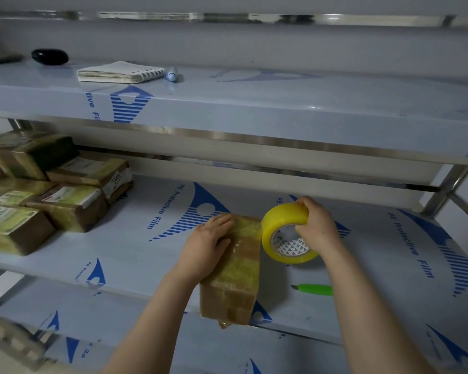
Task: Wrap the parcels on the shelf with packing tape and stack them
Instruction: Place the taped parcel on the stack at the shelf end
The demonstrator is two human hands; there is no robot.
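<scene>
I tape a parcel on the shelf [135, 238].
My left hand [206, 247] lies flat on the brown parcel [235, 271], fingers [222, 220] straight, pressing it down near the front edge. My right hand [314, 225] curls its fingers round the yellow tape roll [284, 233], just beside the parcel, with tape reaching its top. More parcels [38, 195] sit stacked at the left. A green knife [315, 289] lies near.

— Any print to read?
— "PE Protective Film", blue, on the shelf film [135, 236] left of the left hand's fingers [222, 220], and again right of the right hand's fingers [303, 205].
— The parcel labels [8, 217]?
— Too blurred.
</scene>
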